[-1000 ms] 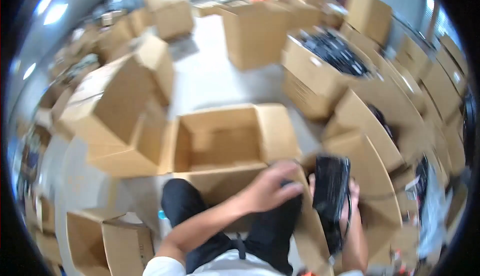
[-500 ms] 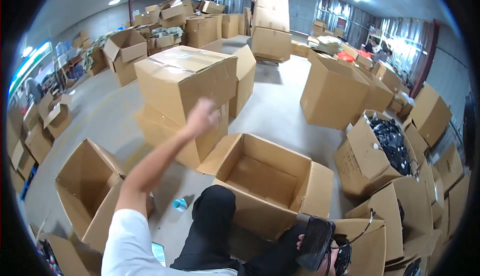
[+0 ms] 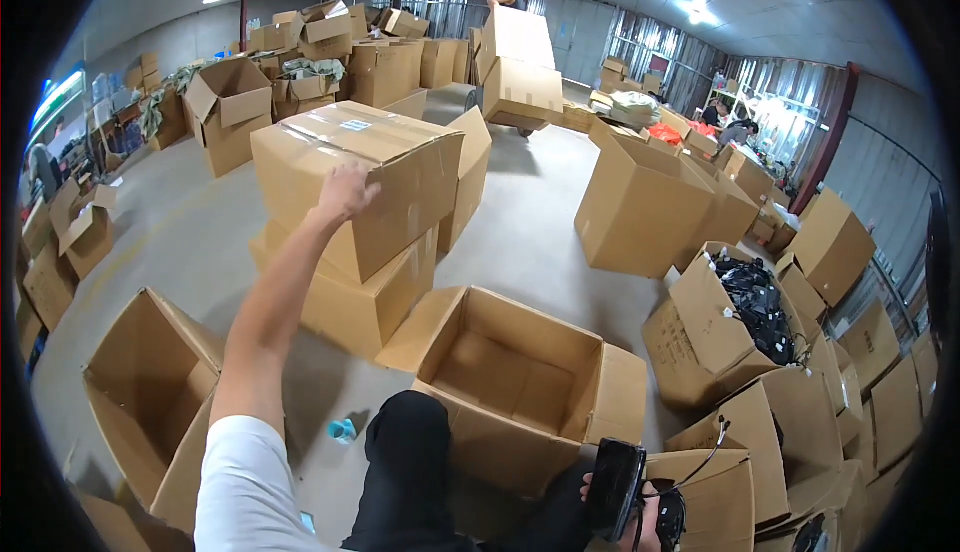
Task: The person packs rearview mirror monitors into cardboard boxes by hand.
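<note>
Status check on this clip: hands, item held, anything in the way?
Left hand at taped carton's upper edge, contact unclear. Right hand gripping black boxy item. Nearest possible obstacle: open carton directly ahead.

Head view: a fisheye camera worn by the person I stand watching, set above the near side of the open carton (image 3: pixel 500 442) and close over the wearer's dark trouser leg (image 3: pixel 408 452). It faces down and forward across the carton, its wide field reaching the far wall (image 3: pixel 582 42) well beyond it.
</note>
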